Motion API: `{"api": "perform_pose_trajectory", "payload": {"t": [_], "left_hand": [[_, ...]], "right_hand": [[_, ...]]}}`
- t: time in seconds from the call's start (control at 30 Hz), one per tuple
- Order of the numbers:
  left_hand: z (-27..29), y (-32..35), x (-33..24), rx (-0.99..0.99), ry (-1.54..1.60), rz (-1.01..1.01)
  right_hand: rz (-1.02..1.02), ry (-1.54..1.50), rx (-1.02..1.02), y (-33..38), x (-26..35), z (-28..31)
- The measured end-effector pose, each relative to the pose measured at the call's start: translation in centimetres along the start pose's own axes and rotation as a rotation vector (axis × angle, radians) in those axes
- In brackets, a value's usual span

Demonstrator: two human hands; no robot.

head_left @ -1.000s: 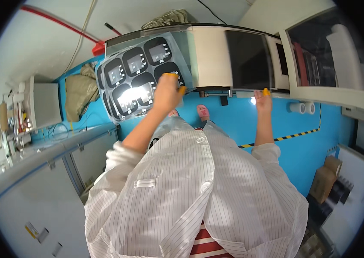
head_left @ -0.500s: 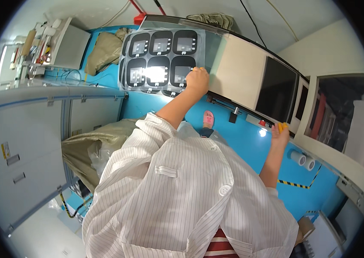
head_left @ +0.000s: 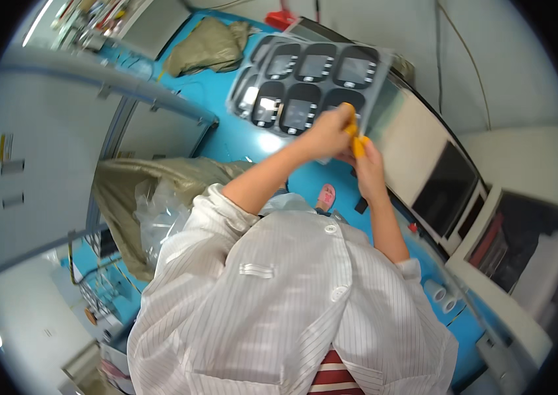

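Note:
My left hand [head_left: 328, 136] is closed over the lower right corner of a clear sheet [head_left: 372, 84] that carries several black rounded panels [head_left: 314, 62] with grey windows. Just to its right, my right hand [head_left: 371, 170] is closed too, its fingertips meeting those of the left. Yellow covers [head_left: 359, 146] sit on some fingertips of both hands. What the fingers pinch is blurred and hidden. The sheet lies at the left end of a long machine bed [head_left: 410, 135] with a pale surface, its left part reaching out over the blue floor.
A dark panel [head_left: 447, 187] lies on the bed's right part, beside a white-framed cabinet [head_left: 489, 197]. Grey cabinets [head_left: 42, 151] stand at left. A khaki cover [head_left: 117, 224] with clear plastic hangs nearby; another cloth bundle [head_left: 210, 46] rests behind. White rolls [head_left: 435, 289] lie on the floor.
My right hand has come from the machine's right front edge up to my left hand. The whole view has turned, so the sheet and bed appear tilted and farther right.

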State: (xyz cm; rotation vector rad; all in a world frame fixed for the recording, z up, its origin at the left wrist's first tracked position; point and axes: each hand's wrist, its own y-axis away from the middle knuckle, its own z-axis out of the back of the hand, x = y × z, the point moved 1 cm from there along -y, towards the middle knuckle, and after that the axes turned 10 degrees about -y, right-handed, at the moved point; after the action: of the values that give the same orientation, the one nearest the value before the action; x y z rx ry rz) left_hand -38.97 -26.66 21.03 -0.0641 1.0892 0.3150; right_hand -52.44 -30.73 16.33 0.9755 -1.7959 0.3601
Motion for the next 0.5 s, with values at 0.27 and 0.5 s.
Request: {"api": "perform_pose_trajectory", "payload": {"t": [0.27, 0.5], "left_hand": [[8.4, 7.3, -1.3, -0.679, -0.627, -0.136], [30.0, 30.3, 17.9, -0.891, -1.176, 0.928]], "right_hand": [[0.066, -0.014, 0.121, 3.9, 7.1, -6.2], [0.128, 0.073, 0.139, 5.9, 14.1, 3.8]]}}
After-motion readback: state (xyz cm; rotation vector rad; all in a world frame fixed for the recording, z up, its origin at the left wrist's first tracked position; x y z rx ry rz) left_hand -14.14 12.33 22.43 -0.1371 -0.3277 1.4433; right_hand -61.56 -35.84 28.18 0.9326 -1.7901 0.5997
